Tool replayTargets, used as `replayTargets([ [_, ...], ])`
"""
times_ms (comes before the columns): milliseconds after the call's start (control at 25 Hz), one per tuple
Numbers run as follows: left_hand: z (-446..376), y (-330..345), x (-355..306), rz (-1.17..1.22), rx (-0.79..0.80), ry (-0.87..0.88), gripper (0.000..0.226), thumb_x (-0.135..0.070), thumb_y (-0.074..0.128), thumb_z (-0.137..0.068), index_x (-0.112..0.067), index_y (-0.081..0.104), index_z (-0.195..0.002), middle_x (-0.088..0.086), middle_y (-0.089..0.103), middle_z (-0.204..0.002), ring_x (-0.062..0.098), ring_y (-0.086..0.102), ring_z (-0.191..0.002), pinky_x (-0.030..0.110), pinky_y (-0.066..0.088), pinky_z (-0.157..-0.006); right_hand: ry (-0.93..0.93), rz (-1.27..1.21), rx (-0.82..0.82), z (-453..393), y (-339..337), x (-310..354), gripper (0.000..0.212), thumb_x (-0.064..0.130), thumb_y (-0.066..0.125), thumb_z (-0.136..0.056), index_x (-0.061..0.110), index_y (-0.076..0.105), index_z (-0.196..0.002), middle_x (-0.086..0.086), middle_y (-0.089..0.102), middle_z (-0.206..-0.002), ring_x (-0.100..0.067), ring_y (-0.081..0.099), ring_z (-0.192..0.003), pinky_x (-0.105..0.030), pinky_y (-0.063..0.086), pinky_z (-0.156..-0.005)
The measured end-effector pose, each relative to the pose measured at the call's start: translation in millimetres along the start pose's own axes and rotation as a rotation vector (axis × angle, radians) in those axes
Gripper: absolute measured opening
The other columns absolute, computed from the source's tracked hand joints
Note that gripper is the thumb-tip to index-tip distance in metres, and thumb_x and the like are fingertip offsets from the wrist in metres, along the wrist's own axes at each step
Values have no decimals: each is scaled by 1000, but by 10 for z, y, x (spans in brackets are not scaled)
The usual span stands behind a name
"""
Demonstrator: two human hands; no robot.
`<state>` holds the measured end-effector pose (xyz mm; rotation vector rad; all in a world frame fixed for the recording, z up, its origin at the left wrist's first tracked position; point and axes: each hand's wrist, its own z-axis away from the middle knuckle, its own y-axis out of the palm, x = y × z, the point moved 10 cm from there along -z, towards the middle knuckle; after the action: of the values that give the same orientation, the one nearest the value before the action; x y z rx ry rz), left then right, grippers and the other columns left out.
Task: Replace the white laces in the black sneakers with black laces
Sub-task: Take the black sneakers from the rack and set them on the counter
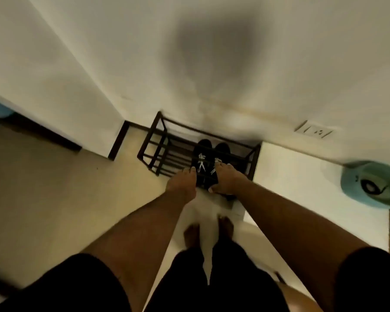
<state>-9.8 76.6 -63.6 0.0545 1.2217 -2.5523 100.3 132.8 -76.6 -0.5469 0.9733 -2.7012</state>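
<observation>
I see the sneakers (209, 162) just below the middle of the frame, side by side on the top of a dark rack (158, 152) against the wall, white laces (201, 163) threaded. No black laces show anywhere.

Risks, as I judge them: the rack top is open bars, so a careless lift could catch a sole or a loose lace end on a bar and tip a shoe through or off the front edge. Taking both shoes at once with one hand each leaves a thin hold on either; a slip drops one to the floor. The picture is also blurred, so my read of contact is weak.

My left hand (182, 184) reaches to the left shoe's side, fingers extended and slightly bent, fingertips at or near it; I cannot tell if it touches. My right hand (225, 180) lies over the right shoe, fingers across its laces and thumb low at the toe end, seemingly closing on it, not clearly clamped.
</observation>
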Motion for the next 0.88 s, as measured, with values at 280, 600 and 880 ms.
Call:
replayTargets([
  [280,-958,1427,212,22,207,-59,71,-19,52,-94,-12,14,-153,7,22,-157,31,18,-145,46,32,-109,29,-30,228,-949,1437,-359,97,41,68,-86,4,8,-152,-16,15,-159,-32,12,-147,-41,18,-119],
  [600,-2570,2427,441,-70,187,-12,85,-13,55,-94,-14,-5,-154,6,-7,-163,23,-4,-150,52,12,-120,31,-9,109,-2475,2210,-982,104,37,67,-87,14,-11,-152,-6,-10,-162,-25,-8,-149,-47,12,-121],
  [880,-3241,2589,407,-74,27,-22,35,-20,51,-98,-17,49,-133,8,51,-137,27,45,-128,39,38,-107,5,-57,26,-2952,2072,-1036,52,17,40,-102,16,20,-151,-19,50,-135,-36,50,-123,-45,44,-100],
])
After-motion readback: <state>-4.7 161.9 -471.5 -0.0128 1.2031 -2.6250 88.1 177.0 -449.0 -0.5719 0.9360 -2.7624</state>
